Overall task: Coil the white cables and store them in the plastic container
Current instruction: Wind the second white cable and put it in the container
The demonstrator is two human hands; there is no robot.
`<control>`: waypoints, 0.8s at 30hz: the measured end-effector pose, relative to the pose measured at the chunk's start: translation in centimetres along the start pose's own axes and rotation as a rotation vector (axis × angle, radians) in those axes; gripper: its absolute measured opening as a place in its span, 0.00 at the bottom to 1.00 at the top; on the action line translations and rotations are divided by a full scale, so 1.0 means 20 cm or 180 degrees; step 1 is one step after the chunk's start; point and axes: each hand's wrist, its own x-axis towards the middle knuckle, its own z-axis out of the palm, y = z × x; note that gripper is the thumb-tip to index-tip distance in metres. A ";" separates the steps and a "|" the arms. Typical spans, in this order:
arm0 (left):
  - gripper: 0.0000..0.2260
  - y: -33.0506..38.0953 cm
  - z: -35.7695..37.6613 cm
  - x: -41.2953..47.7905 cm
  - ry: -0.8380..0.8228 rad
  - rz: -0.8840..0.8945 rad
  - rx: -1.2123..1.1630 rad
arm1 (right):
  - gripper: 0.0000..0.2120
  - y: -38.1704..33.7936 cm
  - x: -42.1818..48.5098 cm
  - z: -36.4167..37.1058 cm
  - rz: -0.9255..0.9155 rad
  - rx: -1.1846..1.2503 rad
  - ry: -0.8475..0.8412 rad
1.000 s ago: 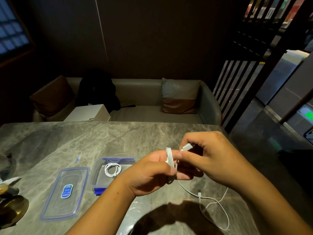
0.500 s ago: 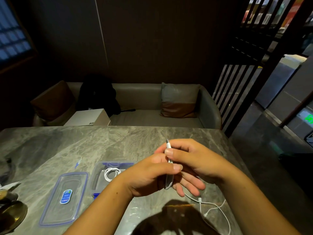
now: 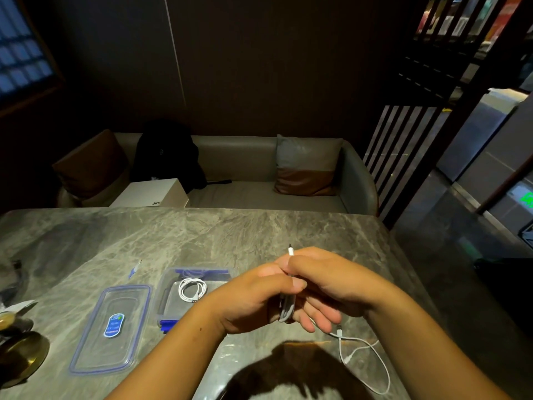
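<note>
Two hands over our grey marble bench (image 3: 202, 235) | left hand (image 3: 253, 301) fisted on looped thin white cable (image 3: 287, 308) | right hand (image 3: 326, 287) pinching its plug end | second white coil (image 3: 191, 290) inside clear blue-trimmed plastic container (image 3: 167, 287)

A grey marbled desk (image 3: 202, 235) fills the near space. Behind it runs a grey sofa (image 3: 239, 174) with a grey-and-brown cushion (image 3: 307, 166) toward its right end and a brown cushion (image 3: 89, 163) at its left. A dark bag (image 3: 167, 154) sits on the seat, a white box (image 3: 151, 193) just in front of it. At the desk's left edge lies a brass-coloured dish (image 3: 20, 356). A slatted screen (image 3: 401, 151) stands right of the sofa.
</note>
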 end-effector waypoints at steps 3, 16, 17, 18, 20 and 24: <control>0.14 -0.03 -0.01 0.01 0.0026 0.0002 -0.0139 | 0.19 0.01 0.00 0.00 -0.0012 -0.0202 0.0099; 0.09 -0.13 0.00 0.01 0.0649 0.0167 -0.0007 | 0.13 0.07 0.06 0.03 0.0115 -0.0509 0.1009; 0.09 -0.13 0.00 0.01 0.0787 0.0167 0.0103 | 0.13 0.07 0.06 0.04 0.0125 -0.0522 0.1090; 0.09 -0.13 0.00 0.01 0.0958 0.0150 0.0242 | 0.13 0.07 0.06 0.04 0.0129 -0.0550 0.1182; 0.09 -0.14 0.01 0.02 0.1263 0.0089 0.0571 | 0.13 0.08 0.06 0.04 0.0087 -0.0571 0.1303; 0.12 -0.12 0.05 0.02 0.1505 0.0199 0.0906 | 0.13 0.07 0.06 0.06 -0.0003 -0.0460 0.1335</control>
